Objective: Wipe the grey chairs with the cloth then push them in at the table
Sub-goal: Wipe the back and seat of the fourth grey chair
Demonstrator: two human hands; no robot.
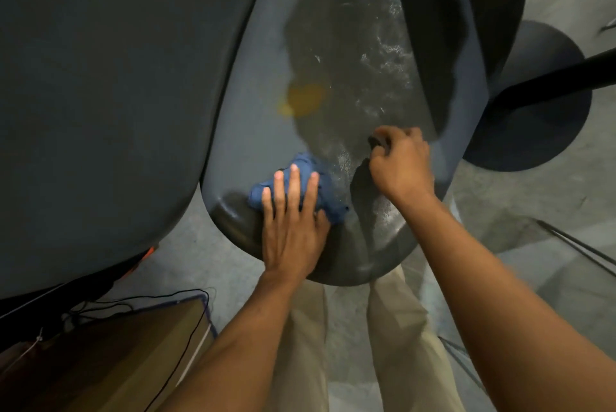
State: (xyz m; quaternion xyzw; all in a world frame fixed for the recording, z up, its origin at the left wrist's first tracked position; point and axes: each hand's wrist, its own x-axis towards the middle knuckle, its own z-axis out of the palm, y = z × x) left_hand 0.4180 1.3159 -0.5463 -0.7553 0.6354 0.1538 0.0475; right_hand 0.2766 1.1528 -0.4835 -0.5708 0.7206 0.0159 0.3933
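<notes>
On one grey chair seat – left hand flat on one blue cloth, right hand gripping something dark

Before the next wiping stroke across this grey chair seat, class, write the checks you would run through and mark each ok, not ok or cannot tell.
1. Blue cloth flat under the left hand, fingers straight: ok.
2. Right hand steadying the chair: fingers curled round a small dark thing at the seat's right side, ok.
3. Grey chair seat clean: not ok, a yellow-orange stain remains.
4. Seat dry: not ok, wet streaks glisten ahead.
5. Black cable on the floor clear of the feet: cannot tell.
</notes>
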